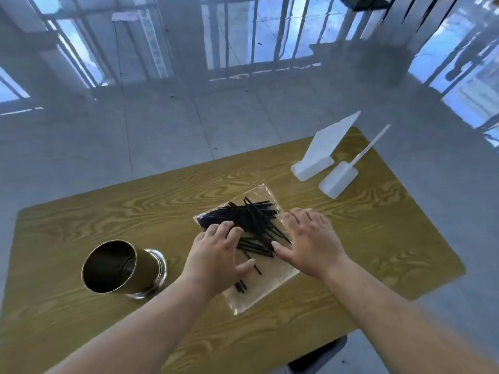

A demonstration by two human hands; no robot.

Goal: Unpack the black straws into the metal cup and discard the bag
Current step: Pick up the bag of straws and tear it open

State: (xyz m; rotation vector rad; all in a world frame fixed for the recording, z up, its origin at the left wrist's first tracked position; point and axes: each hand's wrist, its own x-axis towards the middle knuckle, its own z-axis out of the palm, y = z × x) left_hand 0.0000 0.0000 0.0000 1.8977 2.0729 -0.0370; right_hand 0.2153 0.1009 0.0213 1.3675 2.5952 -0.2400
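Observation:
A clear plastic bag point(266, 288) lies flat in the middle of the wooden table point(81, 220). Several black straws point(256, 215) lie scattered on it in a loose pile. My left hand point(216, 255) rests on the left side of the pile, fingers spread over the straws. My right hand point(310, 244) hovers flat at the pile's right edge, fingers apart, thumb touching some straws. Neither hand grips anything. The metal cup point(118, 268) stands to the left of the bag, its dark opening facing me.
Two white plastic pieces stand at the table's far right: a slanted holder point(321, 149) and a scoop-like piece with a long handle point(343, 176). Beyond the table is a glossy grey floor point(216, 117). The table's front edge lies near my forearms.

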